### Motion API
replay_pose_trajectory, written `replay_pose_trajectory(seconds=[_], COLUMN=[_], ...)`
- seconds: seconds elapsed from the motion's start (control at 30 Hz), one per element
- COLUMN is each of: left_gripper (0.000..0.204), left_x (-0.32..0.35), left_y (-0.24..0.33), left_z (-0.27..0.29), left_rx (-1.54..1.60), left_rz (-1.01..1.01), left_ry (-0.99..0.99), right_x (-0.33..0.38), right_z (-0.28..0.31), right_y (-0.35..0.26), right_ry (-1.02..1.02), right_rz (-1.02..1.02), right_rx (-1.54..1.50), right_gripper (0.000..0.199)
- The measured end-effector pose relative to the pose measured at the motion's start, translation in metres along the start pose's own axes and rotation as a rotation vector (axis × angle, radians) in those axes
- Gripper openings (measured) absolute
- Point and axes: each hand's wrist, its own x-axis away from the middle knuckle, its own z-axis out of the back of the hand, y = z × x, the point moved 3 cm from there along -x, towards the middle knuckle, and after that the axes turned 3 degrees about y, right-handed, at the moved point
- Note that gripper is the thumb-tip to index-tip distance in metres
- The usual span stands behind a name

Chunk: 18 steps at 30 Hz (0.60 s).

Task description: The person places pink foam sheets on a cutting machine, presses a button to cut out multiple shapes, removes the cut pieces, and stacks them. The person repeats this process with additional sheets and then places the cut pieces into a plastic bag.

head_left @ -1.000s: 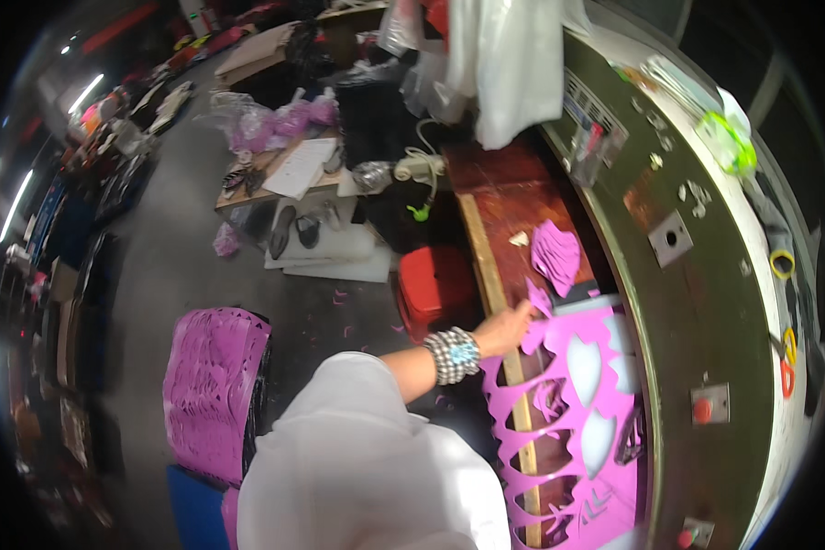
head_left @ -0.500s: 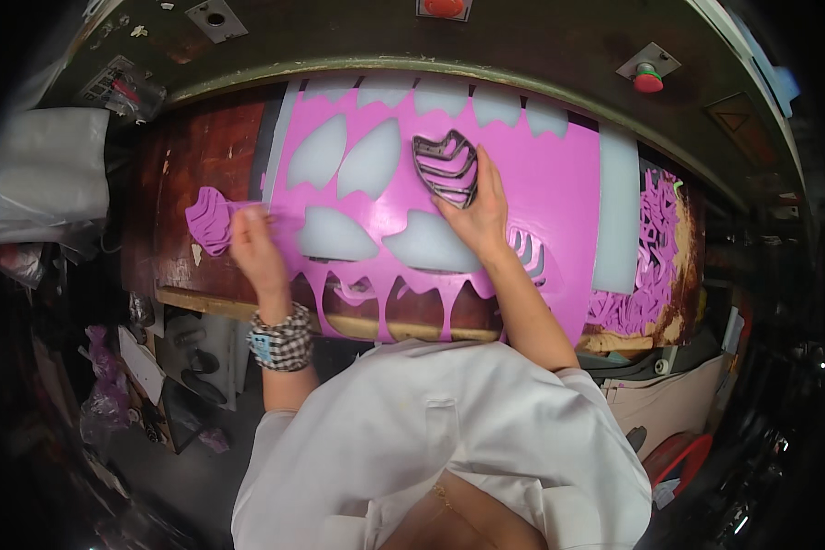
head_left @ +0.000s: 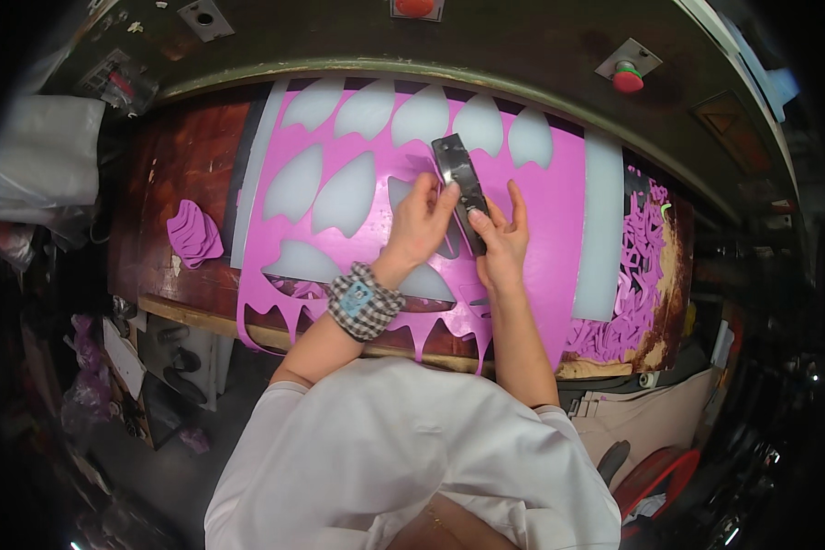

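Observation:
A dark metal cutting die [head_left: 461, 172] is tipped up on its side above the pink foam sheet [head_left: 545, 234]. My right hand [head_left: 502, 243] grips its near end, thumb on the wall and some fingers raised. My left hand [head_left: 420, 220] is closed at the die's left side, its thumb against the wall; its fingertips are partly hidden. Some pink foam shows beside the die near those fingers. Leaf-shaped holes in the sheet bare a pale board [head_left: 293, 188] underneath. To the left, a small stack of pink cut pieces [head_left: 194, 234] lies on the reddish-brown table [head_left: 179, 151].
Pink scraps [head_left: 634, 275] are heaped at the table's right end. Along the far side runs a dark green machine beam [head_left: 504, 50] with a red-and-green button [head_left: 627, 79]. A grey plastic cover [head_left: 46, 151] hangs at the left. The sheet's ragged near edge overhangs the table.
My left hand has come from the stack of pink pieces over to the die. The die has been turned from face-up onto its side. The foam sheet has shifted nearer to me.

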Motion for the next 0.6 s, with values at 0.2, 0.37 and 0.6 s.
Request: replay_pose_trajectory(seconds=[0.2,0.37,0.6], left_gripper=[0.027,0.026,0.022], left_x=[0.011,0.007,0.028], left_y=[-0.007,-0.03,-0.038], left_z=[-0.014,0.055,0.151], left_rx=[0.088,0.246,0.685], left_rz=[-0.16,-0.026,0.107], left_ry=[0.096,0.412,0.356], right_x=[0.006,0.002,0.007], right_z=[0.016,0.043,0.042], right_y=[0.001,-0.031,-0.035], right_ry=[0.028,0.107,0.089], right_rz=[-0.076,0.143,0.418], right_rx=[-0.163,-0.058,0.899], right_gripper=[0.087,0.088,0.105])
